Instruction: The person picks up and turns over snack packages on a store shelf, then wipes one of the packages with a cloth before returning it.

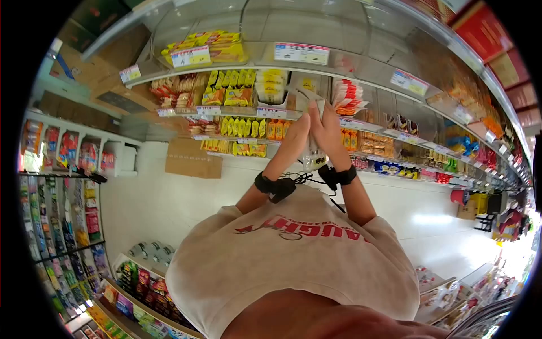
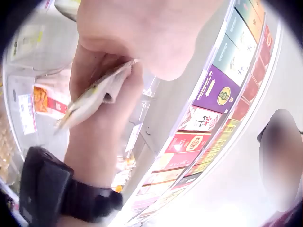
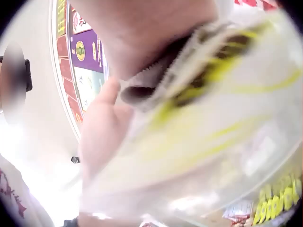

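Note:
Up by the shelf front, a translucent white packet (image 1: 314,159) with yellow and dark print hangs between my two hands. My left hand (image 1: 297,135) and right hand (image 1: 330,129) stand close together at its upper part. In the right wrist view the packet (image 3: 213,146) is blurred and spreads wide, with a zigzag edge running under my right hand (image 3: 151,33); my left hand (image 3: 106,125) holds it from the other side. From the left wrist, a packet edge (image 2: 97,101) sticks out below my curled left hand (image 2: 137,33). Some fingertips are hidden.
Shelves ahead hold yellow snack packs (image 1: 237,97), a red-and-white stack (image 1: 347,96) and price labels (image 1: 301,53). A cardboard box (image 1: 193,159) stands on the floor at left. Black cables (image 1: 307,178) run between the wrist cameras. Boxed goods (image 2: 217,90) line another shelf.

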Available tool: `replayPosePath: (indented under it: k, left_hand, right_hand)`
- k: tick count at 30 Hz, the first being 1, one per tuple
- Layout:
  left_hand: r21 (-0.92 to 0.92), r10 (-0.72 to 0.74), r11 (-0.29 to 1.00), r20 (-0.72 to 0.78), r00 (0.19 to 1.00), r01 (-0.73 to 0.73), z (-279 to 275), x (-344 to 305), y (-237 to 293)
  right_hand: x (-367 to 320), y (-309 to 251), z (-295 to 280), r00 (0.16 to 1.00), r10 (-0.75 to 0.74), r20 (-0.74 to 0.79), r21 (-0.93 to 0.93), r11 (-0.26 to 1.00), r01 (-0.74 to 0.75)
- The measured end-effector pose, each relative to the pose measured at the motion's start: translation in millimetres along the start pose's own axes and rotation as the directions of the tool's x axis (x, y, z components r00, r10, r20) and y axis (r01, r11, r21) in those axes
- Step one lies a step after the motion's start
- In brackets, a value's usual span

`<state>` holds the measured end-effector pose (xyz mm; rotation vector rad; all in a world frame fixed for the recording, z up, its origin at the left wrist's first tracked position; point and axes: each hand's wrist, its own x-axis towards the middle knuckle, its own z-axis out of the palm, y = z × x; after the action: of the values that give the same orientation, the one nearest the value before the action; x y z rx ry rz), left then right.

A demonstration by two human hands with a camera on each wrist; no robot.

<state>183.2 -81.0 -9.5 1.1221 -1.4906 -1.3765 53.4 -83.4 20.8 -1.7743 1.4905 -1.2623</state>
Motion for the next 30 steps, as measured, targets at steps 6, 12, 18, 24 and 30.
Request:
replayPosePath:
  k: [6, 12, 18, 24, 30]
  left_hand:
    - [-0.631, -0.228, 0.775, -0.236, 0.945, 0.029, 18.1, 0.9, 31.5]
    - [-0.502, -0.051, 0.853, -0.359, 0.932, -0.146, 47.2, -8.5, 23.7]
    - [-0.133, 0.199, 0.950, -0.440, 0.876, -0.282, 75.0, -22.4, 36.9]
    - [-0.040, 0.061, 0.996, -0.271, 0.961, -0.074, 110.9, -49.5, 45.3]
    - [-0.248, -0.066, 0.969, -0.275, 0.959, -0.004, 129.7, -62.6, 52.5]
  right_hand:
    - [-49.3, -13.7, -33.7, 0.945, -0.321, 0.066, -0.073, 0.943, 0.326]
    - [-65.1, 21.5, -54.0, 0.950, 0.301, 0.085, 0.529, 0.794, -0.299]
    - [-95.5, 35.1, -72.0, 0.985, 0.073, 0.156, 0.464, 0.875, -0.138]
    - [-96.7, 40.7, -93.0, 0.991, -0.128, 0.024, 0.206, 0.971, 0.120]
    - [-103.9, 27.7, -86.2, 0.953, -0.281, -0.116, -0.017, 0.960, 0.281]
